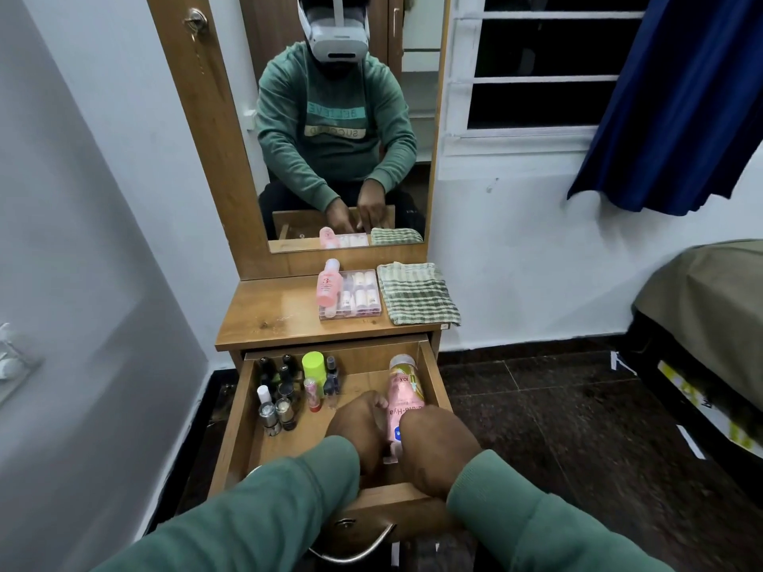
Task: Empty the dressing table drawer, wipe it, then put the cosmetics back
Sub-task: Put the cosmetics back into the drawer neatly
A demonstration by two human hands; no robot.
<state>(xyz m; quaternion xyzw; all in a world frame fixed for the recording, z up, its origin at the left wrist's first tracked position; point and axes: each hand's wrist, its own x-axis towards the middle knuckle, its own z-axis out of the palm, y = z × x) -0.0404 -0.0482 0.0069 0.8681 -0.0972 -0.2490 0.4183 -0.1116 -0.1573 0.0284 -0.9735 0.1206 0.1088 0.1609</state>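
The wooden drawer (231, 431) of the dressing table is pulled open. Inside at the left stand several nail polish bottles (276, 400) and a green-capped bottle (312, 367). A tall pink bottle (404, 390) lies along the right side. Both of my hands are down in the drawer's front part. My left hand (356, 433) touches the pink bottle's side, fingers curled. My right hand (437, 445) covers its lower end; the grip itself is hidden. On the tabletop sit a small pink bottle (328, 287), a clear plastic box of cosmetics (359, 297) and a green checked cloth (417, 293).
A mirror (342, 117) rises behind the tabletop. A grey wall stands close on the left. Dark tiled floor lies to the right, with a bed (710, 324) at the far right and a blue curtain (681, 97) by the window.
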